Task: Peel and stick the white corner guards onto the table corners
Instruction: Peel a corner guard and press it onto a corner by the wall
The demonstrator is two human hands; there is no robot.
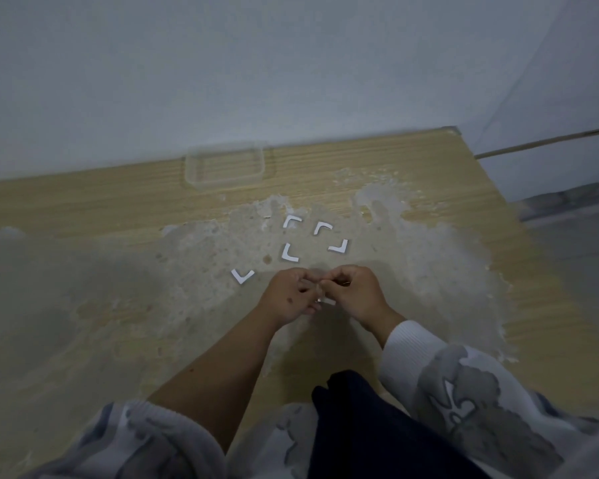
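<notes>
both hands meet over the middle of the worn wooden table [83,209], fingers curled in tight around one small white corner guard [323,300], of which only a sliver shows below the knuckles. the left hand [289,294] seems to steady the piece while the right hand [351,292] pinches at its edge, likely to lift the backing, though the fingertips hide the exact contact. five more guards lie loose just beyond the hands: one to the near left [242,275] and four in a rough square [314,238], kept within easy reach for the next turns. a clear plastic container [226,167] sits far back by the wall. the far right table corner [453,130] appears to carry something pale already, but it is too blurred to tell.
</notes>
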